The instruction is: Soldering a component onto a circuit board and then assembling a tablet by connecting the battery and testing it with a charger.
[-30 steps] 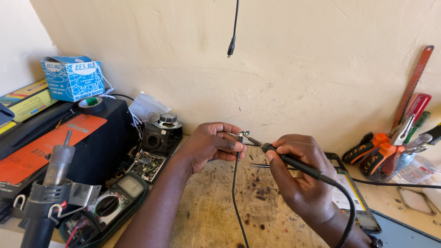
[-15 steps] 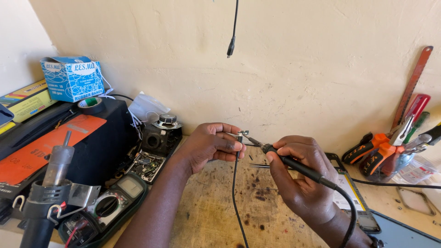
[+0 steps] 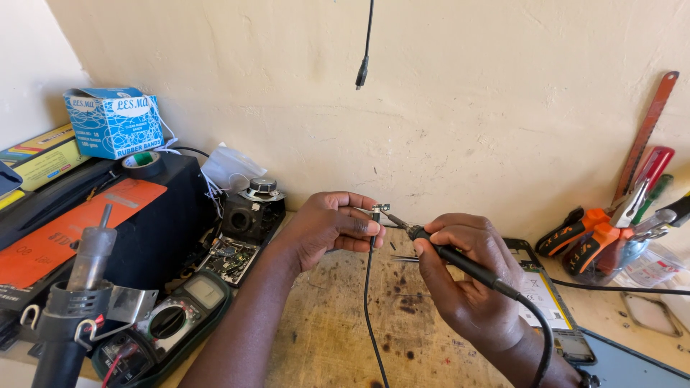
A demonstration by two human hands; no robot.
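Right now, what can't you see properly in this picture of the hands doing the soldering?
All in the head view:
- The connector at the cable end: too small, and the left hand's fingers cover part of it.
- The soldering iron cord: cut off at the right edge.
- The phone: the right hand hides its left side.
- The hot-air tool: its bottom is cut off.

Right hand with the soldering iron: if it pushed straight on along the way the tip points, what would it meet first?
The right hand aims the soldering iron up-left. It would first meet the small metal connector pinched by the left hand, probably already at the tip; depth is unclear.
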